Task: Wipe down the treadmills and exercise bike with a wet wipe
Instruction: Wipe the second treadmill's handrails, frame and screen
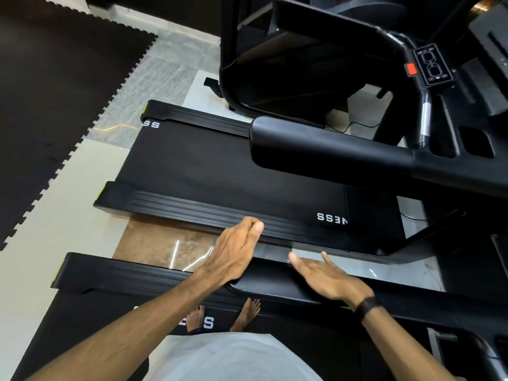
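Observation:
I stand barefoot on the belt of the near black treadmill [90, 312]. Its padded handrail [275, 287] runs across in front of me. My left hand [233, 251] hovers over the rail's left end with fingers straight and together. My right hand [330, 279] is spread flat, palm down, just above the same rail; a black band circles that wrist. No wet wipe shows in either hand. A second treadmill [220, 166] lies parallel beyond, with its own handrail [324, 152] and a console [433, 64] with a red tab.
A strip of glossy tiled floor [159, 243] separates the two treadmills. Black interlocking foam mats [49, 92] cover the floor at the left. Another dark machine frame [275, 64] stands at the top, with a cable on the floor behind it.

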